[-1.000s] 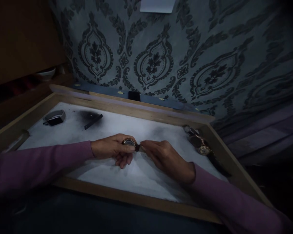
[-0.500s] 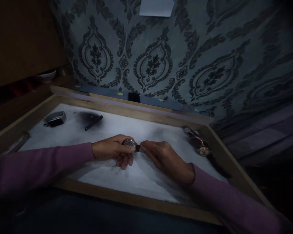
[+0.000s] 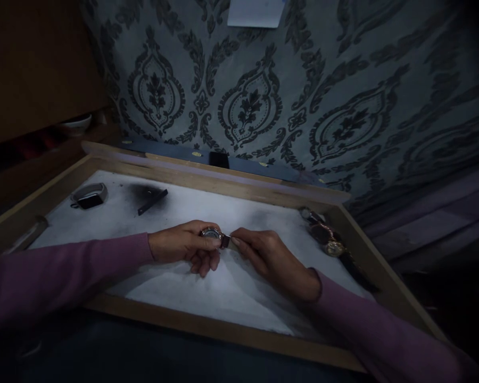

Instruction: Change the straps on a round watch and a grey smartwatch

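My left hand [image 3: 193, 244] is closed around a wristwatch [image 3: 211, 233], its round face turned up and the thumb pressed against its edge. A short piece of dark strap [image 3: 225, 241] sticks out from the watch's right side. My right hand [image 3: 263, 250] is pinched on a thin, light-coloured tool [image 3: 230, 236] whose tip meets the strap near the case. Most of that tool is hidden by the fingers, so its exact kind does not show. Both hands are over the white bottom of a shallow wooden tray.
The wooden tray [image 3: 223, 319] has raised edges all round. At its back left lie a watch with a grey band [image 3: 91, 197] and a dark strap piece [image 3: 152, 202]. Several watches [image 3: 335, 248] lie along the right side. A patterned wall [image 3: 247, 101] rises behind.
My right hand has shifted slightly, and more of the thin tool shows beside the strap. The left hand still holds the watch in nearly the same place.
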The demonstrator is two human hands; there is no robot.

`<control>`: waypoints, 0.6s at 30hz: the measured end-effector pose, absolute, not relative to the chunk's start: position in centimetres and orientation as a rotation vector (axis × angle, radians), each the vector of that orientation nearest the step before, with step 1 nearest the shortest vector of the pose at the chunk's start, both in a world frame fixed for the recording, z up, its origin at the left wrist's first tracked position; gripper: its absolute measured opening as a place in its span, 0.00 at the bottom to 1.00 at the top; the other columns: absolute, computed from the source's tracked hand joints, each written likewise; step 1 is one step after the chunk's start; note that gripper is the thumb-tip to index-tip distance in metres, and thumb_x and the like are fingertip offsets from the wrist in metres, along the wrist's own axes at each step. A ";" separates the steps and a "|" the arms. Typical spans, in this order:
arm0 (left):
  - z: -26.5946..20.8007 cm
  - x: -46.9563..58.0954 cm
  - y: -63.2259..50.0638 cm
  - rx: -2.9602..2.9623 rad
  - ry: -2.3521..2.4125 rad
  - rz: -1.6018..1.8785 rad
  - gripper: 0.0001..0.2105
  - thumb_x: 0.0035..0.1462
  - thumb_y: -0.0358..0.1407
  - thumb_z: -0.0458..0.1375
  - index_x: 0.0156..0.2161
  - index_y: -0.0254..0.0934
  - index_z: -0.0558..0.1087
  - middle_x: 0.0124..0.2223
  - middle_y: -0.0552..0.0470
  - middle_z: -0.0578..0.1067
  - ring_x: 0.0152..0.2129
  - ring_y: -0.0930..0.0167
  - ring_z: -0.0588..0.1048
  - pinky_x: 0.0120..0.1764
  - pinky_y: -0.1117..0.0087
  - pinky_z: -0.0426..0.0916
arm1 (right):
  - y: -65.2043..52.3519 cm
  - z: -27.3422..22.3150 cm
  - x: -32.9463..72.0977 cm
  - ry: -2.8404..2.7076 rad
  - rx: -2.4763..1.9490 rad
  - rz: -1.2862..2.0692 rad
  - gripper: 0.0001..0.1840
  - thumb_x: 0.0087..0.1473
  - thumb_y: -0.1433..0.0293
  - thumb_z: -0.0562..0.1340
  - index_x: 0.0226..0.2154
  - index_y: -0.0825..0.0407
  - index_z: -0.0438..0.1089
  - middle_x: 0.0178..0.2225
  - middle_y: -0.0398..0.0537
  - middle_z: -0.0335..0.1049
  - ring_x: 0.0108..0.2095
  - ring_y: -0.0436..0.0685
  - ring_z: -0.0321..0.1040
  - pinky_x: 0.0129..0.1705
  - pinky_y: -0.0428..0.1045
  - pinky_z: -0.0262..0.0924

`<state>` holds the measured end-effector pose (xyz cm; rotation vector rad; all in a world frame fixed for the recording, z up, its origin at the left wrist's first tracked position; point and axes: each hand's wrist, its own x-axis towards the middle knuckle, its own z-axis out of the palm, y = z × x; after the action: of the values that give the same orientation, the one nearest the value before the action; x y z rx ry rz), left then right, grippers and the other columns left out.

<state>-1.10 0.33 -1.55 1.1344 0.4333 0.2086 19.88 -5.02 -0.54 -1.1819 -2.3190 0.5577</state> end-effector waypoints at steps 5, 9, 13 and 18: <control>-1.6 -1.2 0.4 1.145 0.402 0.218 0.13 0.58 0.42 0.59 0.34 0.36 0.62 0.27 0.53 0.75 0.18 0.76 0.73 0.19 0.77 0.61 | -5.1 -0.5 20.0 -2.317 -1.175 0.562 0.15 0.65 0.71 0.50 0.33 0.56 0.70 0.23 0.45 0.69 0.22 0.48 0.63 0.26 0.44 0.55; -1.7 -1.2 0.5 1.146 0.383 0.217 0.11 0.59 0.41 0.57 0.34 0.36 0.62 0.28 0.52 0.75 0.18 0.76 0.73 0.19 0.77 0.61 | -5.2 -0.4 20.0 -2.312 -1.179 0.560 0.15 0.65 0.71 0.50 0.33 0.56 0.70 0.24 0.46 0.70 0.23 0.49 0.65 0.27 0.44 0.56; -1.6 -1.3 0.5 1.152 0.377 0.224 0.10 0.59 0.40 0.57 0.35 0.36 0.62 0.28 0.52 0.75 0.18 0.76 0.73 0.19 0.77 0.61 | -5.1 -0.4 19.9 -2.298 -1.186 0.557 0.15 0.65 0.71 0.51 0.34 0.56 0.71 0.24 0.45 0.70 0.22 0.48 0.64 0.26 0.44 0.55; -1.4 -1.3 0.5 1.213 0.391 0.218 0.11 0.60 0.41 0.57 0.36 0.36 0.63 0.28 0.52 0.75 0.18 0.76 0.72 0.19 0.78 0.61 | -5.0 -0.4 19.9 -2.286 -1.160 0.550 0.15 0.65 0.71 0.51 0.33 0.56 0.71 0.21 0.42 0.66 0.20 0.47 0.61 0.25 0.43 0.52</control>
<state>-1.25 0.46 -1.37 1.2126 0.3913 0.2182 19.92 -5.04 -0.36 -1.1604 -2.2862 0.5497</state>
